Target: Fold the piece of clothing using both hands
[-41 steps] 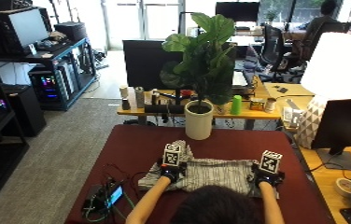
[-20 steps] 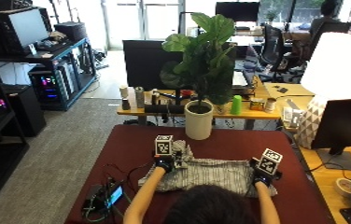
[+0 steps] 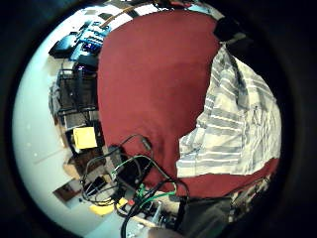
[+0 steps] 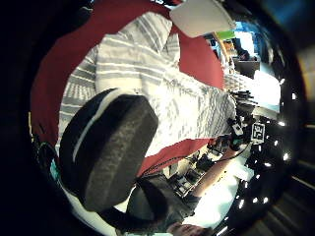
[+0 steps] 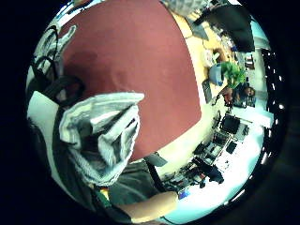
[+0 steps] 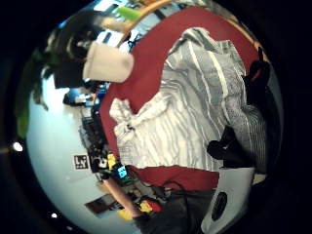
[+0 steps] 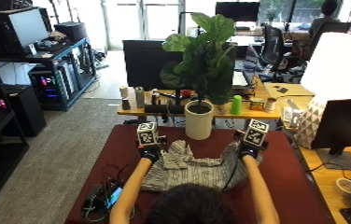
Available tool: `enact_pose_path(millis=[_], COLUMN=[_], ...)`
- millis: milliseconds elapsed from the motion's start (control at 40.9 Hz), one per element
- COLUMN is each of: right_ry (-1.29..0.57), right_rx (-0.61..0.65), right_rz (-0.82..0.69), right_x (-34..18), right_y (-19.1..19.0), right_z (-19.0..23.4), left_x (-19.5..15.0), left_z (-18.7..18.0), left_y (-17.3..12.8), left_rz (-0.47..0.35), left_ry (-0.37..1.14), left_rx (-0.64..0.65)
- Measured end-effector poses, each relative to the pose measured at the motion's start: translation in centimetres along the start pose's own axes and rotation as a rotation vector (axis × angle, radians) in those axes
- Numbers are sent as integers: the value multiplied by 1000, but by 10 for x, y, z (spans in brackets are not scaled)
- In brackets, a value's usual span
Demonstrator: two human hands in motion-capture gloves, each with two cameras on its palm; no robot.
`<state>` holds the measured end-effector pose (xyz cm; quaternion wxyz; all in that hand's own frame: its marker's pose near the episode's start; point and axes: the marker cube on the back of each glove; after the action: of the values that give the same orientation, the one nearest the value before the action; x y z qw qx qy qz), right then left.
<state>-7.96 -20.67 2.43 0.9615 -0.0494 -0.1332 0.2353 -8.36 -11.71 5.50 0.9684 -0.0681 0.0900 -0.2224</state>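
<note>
On counter (image 7: 293,182): shirt (image 7: 191,170) lies rumpled | I read left hand (image 7: 149,152) and right hand (image 7: 248,150) pinching its far corners | fold barely begun, I judge; halves not yet brought together.

one striped shirt (image 7: 191,169), one potted plant (image 7: 200,93), one red table (image 7: 287,186), two gloved hands

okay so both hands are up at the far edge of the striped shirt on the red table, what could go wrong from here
The plant pot stands just beyond the striped shirt; reaching further, the left hand or right hand could knock it. Loose cables lie at the table's near left corner and might snag the cloth. The far edge looks bunched, so the fold may come out uneven.
</note>
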Motion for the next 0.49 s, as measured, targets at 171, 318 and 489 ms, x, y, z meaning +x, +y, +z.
enact_pose_path(millis=[171, 318, 489], right_ry=[40, 39, 29], right_rx=[147, 107, -87], right_rz=[-139, -227, -317], right_x=[-105, -203, -300], right_y=[32, 70, 167], right_z=[-35, -22, 39], left_x=[-27, -47, -75], left_z=[-44, -63, -68], left_y=[3, -10, -26], left_rz=[-74, -56, -62], left_ry=[19, 88, 188], left_rx=[233, 322, 292])
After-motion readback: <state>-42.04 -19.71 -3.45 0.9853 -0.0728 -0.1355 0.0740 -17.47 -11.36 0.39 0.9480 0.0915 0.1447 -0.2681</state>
